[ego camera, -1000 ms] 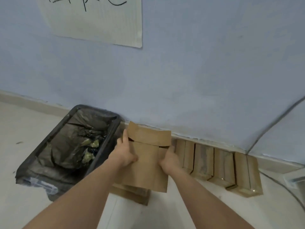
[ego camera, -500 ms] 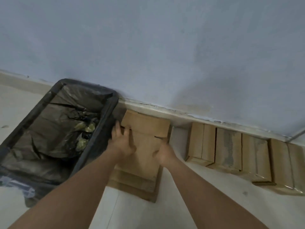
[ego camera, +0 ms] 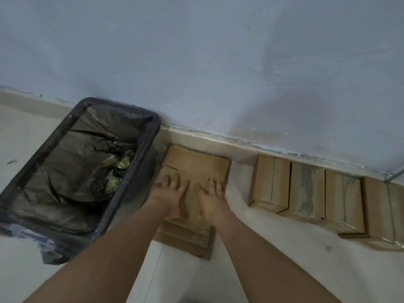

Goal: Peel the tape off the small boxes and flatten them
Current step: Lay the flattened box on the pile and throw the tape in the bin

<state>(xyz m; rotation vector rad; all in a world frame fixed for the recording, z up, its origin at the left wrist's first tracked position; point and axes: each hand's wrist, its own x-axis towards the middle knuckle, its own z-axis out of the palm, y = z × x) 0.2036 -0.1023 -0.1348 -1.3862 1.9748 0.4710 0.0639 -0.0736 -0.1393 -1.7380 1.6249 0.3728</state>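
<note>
Pressing flattened box (ego camera: 194, 171) with left hand (ego camera: 172, 193) and right hand (ego camera: 213, 199), fingers straight.
Lined bin (ego camera: 140, 158) alongside, holding crumpled tape scraps (ego camera: 115, 171).

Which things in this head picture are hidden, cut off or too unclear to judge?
- Flattened box: both hands, left hand and right hand, cover its middle.
- Pile beneath it: number of sheets too small to count.
- Row of small boxes: the right edge cuts the last one; remaining tape unclear.
- Bin: the crumpled dark liner hides most contents.
</note>
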